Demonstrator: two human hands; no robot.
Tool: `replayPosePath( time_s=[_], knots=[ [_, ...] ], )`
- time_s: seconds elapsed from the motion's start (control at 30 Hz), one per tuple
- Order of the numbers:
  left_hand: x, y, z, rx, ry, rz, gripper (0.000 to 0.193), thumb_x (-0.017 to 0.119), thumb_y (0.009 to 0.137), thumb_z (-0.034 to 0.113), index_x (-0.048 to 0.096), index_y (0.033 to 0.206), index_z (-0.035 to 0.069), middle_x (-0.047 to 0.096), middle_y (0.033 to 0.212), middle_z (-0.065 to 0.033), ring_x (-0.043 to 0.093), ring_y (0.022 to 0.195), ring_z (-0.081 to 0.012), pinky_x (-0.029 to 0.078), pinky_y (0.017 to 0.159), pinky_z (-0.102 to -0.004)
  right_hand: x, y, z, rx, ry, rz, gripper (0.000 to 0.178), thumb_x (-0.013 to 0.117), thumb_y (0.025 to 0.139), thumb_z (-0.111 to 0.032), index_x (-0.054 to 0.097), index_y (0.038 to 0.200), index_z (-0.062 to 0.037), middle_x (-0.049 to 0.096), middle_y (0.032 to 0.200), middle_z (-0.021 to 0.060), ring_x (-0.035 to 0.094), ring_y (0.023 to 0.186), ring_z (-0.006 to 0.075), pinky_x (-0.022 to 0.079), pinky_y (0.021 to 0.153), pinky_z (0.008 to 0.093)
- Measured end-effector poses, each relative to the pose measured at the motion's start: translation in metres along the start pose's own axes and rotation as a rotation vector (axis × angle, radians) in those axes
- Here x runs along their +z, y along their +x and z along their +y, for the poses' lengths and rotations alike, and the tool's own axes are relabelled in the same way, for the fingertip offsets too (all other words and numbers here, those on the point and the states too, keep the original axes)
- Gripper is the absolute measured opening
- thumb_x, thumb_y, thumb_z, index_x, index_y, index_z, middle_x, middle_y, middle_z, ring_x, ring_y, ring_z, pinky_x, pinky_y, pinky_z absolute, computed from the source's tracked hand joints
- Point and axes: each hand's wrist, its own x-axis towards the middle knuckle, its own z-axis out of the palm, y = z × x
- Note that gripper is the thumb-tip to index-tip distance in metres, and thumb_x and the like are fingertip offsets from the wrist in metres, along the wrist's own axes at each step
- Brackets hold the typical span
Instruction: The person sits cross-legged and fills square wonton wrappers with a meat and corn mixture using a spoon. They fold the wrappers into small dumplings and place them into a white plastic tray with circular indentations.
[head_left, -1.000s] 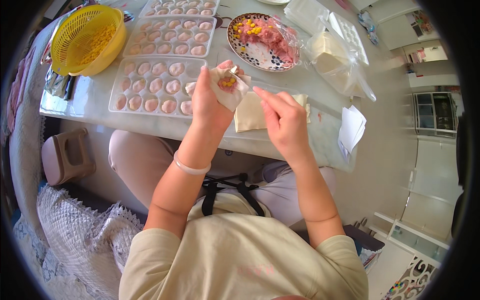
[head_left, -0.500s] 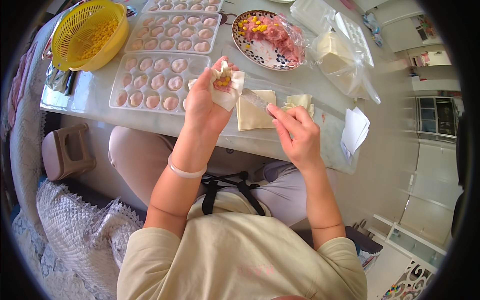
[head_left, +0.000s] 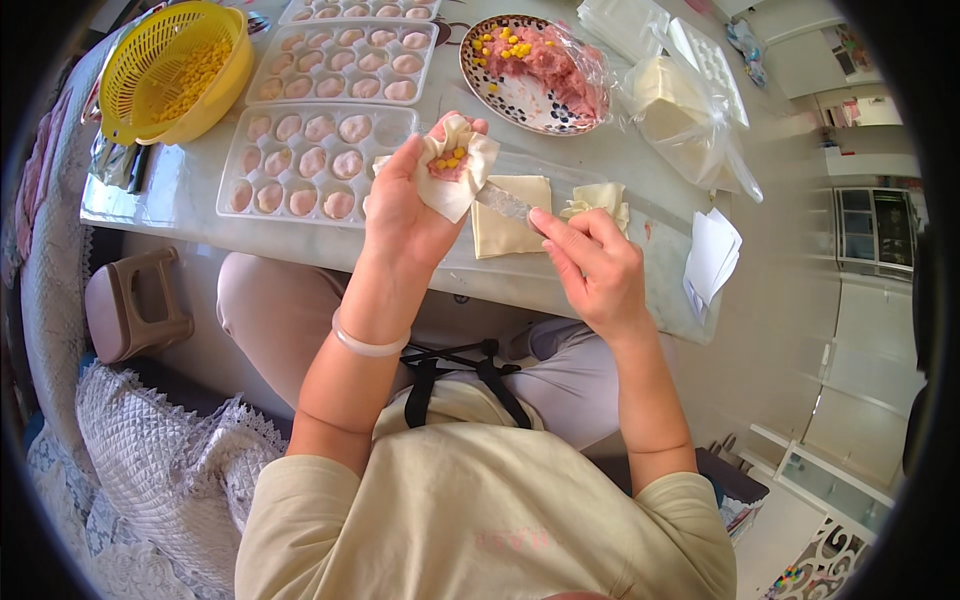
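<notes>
My left hand (head_left: pixel 408 215) cups a thin, pale wonton wrapper (head_left: pixel 478 160), its edges ruffled up around the filling. Pink minced meat with yellow corn kernels (head_left: pixel 452 160) lies in the middle of the wrapper. Pinched between the thumb and fingers of my right hand (head_left: pixel 598 265) is a flat metal spreader (head_left: pixel 506 203), smeared along its blade. Its tip points left, at the lower right edge of the wrapper; whether it touches is hard to tell. Just beneath, a square stack of wrappers (head_left: pixel 510 235) rests on the table, with a crumpled pile of wrappers (head_left: pixel 598 198) beside it.
White compartment trays (head_left: pixel 228 185) of filled wontons stand at left. Behind them is a yellow colander (head_left: pixel 235 90) of corn. A patterned plate (head_left: pixel 480 85) bears minced meat at the back. Bagged wrappers (head_left: pixel 665 100) and white papers (head_left: pixel 712 255) lie right on the marble table (head_left: pixel 640 290).
The wrapper in my left hand is spread a little wider, with a raised fold lowered and more corn showing. The spreader stays close by its edge. The whole view has shifted slightly.
</notes>
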Motion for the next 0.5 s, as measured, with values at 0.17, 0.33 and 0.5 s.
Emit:
replayPosePath(
  time_s=[0.17,0.33,0.5],
  knots=[
    [0.003,-0.003,-0.006,0.037,0.138,0.029,0.039,0.031,0.102,0.019,0.045,0.128,-0.006,0.053,0.125,-0.0214,0.052,0.119,-0.0296,0.041,0.105,-0.0397,0.0,0.002,-0.001,0.004,-0.001,0.021,0.034,0.069,0.08,-0.003,0.069,0.112,-0.0128,0.052,0.076,0.0027,0.054,0.054,0.0161,0.044,0.046,0.0313],
    [-0.006,-0.002,-0.016,0.067,0.216,0.049,0.03,0.04,0.101,0.016,0.052,0.117,-0.007,0.059,0.11,-0.0161,0.057,0.105,-0.0253,0.047,0.097,-0.0358,0.001,0.004,-0.005,-0.003,-0.018,-0.003,0.035,0.069,0.08,-0.003,0.069,0.113,-0.013,0.053,0.076,0.0026,0.054,0.054,0.0162,0.044,0.047,0.0314],
    [-0.004,-0.002,-0.019,0.086,0.23,0.072,0.029,0.039,0.102,0.018,0.053,0.114,-0.005,0.058,0.108,-0.0149,0.058,0.103,-0.0249,0.046,0.095,-0.0347,-0.002,0.003,-0.008,0.026,0.002,-0.012,0.033,0.069,0.08,-0.003,0.07,0.112,-0.0127,0.053,0.076,0.0028,0.054,0.054,0.0161,0.044,0.047,0.0311]
  ],
)
